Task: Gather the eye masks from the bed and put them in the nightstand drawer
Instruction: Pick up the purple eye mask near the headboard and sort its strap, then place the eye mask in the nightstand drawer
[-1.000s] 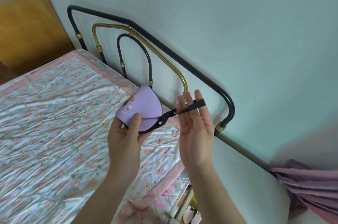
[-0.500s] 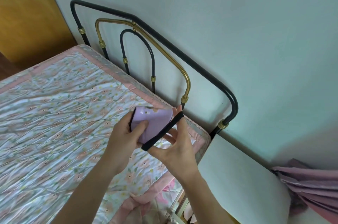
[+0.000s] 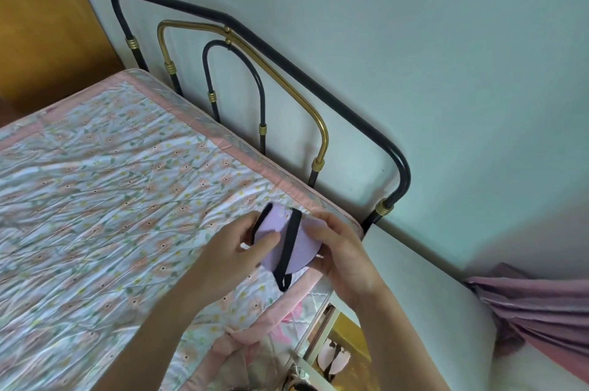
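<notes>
A lilac eye mask (image 3: 298, 248) with a black elastic strap (image 3: 288, 255) is folded in half and held between both hands above the bed's near right corner. My left hand (image 3: 232, 250) pinches its left edge, thumb on top. My right hand (image 3: 342, 258) cups its right side from behind. The strap runs across the front of the mask, and a loop of it hangs below. The bed (image 3: 95, 199) carries a floral quilt with a pink border. The nightstand (image 3: 424, 291) shows as a white surface to the right of the bed; no drawer of it is visible.
A black and brass metal headboard (image 3: 322, 135) stands against the pale wall. A mauve cloth (image 3: 535, 304) lies at the right edge. A wooden cabinet (image 3: 47, 30) is at the far left. Below the bed's corner are a pink fabric heap (image 3: 242, 346) and a pair of slippers (image 3: 334, 360).
The strap was stretched out to the right by my right hand; it is now wrapped across the folded mask. Both hands have come together and dropped toward the bed's corner.
</notes>
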